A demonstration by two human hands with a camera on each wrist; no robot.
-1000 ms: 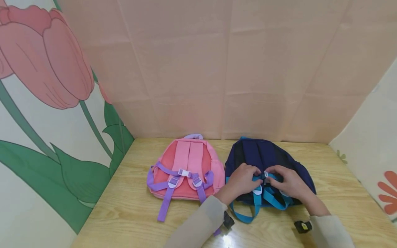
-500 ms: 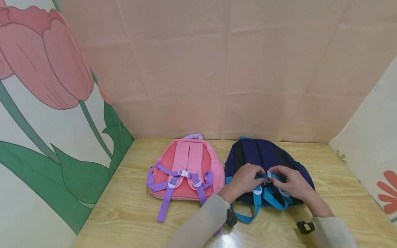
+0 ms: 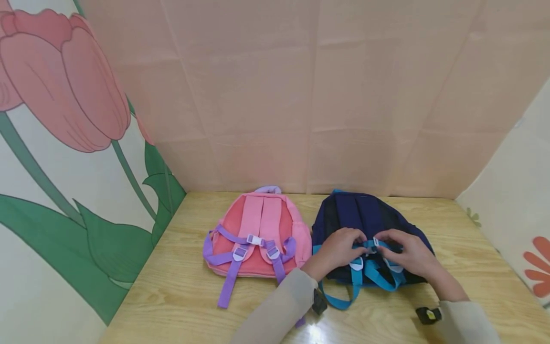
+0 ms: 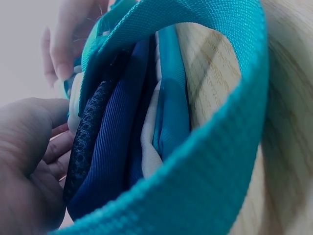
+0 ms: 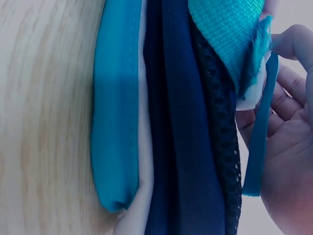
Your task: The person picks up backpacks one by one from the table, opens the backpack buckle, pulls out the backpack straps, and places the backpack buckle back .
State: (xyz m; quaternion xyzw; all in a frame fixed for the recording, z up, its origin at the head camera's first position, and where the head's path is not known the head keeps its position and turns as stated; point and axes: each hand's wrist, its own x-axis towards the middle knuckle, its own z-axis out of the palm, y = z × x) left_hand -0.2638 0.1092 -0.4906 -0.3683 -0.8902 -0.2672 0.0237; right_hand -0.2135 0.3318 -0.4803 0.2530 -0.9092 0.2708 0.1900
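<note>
A navy backpack (image 3: 358, 210) lies with its straps up on the table's right half. Over its middle, my left hand (image 3: 341, 247) pinches the near end of the turquoise chest strap at a small pale buckle (image 3: 375, 242). Facing it, my right hand (image 3: 408, 253) pinches the strap on the buckle's other side between thumb and forefinger. The fingertips hide much of the buckle. In the right wrist view a loose turquoise strap end (image 5: 259, 147) hangs beside the palm. A wide turquoise strap loop (image 4: 249, 98) crosses the left wrist view.
Left of the navy bag, a pink backpack (image 3: 253, 210) lies with its purple straps (image 3: 232, 284) up and its white buckle (image 3: 255, 240) fastened. Both rest on a wooden table (image 3: 172, 286). A pinkish sheet (image 3: 301, 95) hangs along the back edge, and a tulip-painted wall (image 3: 56, 162) stands at left.
Both hands have shifted slightly to the right, the right hand further, and the pale buckle has moved right with them. The two backpacks stay in place.
</note>
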